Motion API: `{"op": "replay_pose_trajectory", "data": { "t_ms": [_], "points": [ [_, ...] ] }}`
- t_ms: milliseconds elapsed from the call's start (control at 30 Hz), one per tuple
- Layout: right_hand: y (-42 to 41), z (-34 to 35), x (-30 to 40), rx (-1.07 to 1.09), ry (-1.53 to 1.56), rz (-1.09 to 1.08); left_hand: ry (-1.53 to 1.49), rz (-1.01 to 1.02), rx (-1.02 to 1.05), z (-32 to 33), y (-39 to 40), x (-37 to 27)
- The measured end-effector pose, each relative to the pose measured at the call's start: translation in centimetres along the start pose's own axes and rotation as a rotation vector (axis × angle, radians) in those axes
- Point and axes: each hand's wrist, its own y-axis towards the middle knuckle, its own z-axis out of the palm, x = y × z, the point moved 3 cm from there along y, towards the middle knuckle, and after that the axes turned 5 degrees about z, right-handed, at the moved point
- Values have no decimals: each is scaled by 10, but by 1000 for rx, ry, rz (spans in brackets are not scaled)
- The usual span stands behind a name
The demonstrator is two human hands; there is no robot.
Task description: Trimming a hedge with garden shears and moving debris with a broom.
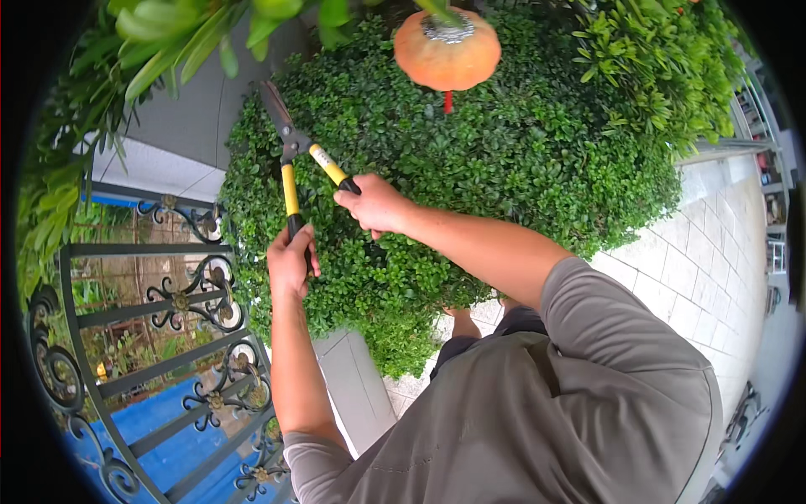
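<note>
Both my hands grip a pair of hedge shears (288, 133) with yellow handles and black grips. My left hand (291, 257) is closed round the lower grip, and my right hand (376, 203) round the upper one. The handles stand apart in a narrow V. The dark blades point away from me and look nearly together at the far left edge of a leafy green hedge (441, 164). Their tips are beside a grey wall (189, 94). Both hands are over the hedge's foliage.
An orange lantern (447, 53) with a red tassel hangs above the hedge. Left stands a black wrought-iron fence (151, 309) with scrolls. Leafy branches (182, 38) hang at the upper left. Pale paving (692, 264) lies right, and a low grey ledge (356, 378) is beside my left arm.
</note>
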Motion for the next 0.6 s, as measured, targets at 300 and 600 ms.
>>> {"op": "replay_pose_trajectory", "data": {
  "t_ms": [300, 600],
  "points": [
    [-154, -163, -34, -105, -54, 122, 59, 1, 298, 79, -58, -19],
    [-222, -259, -78, -288, 143, 121, 133, -67, 458, 205, -59, -44]
  ]
}}
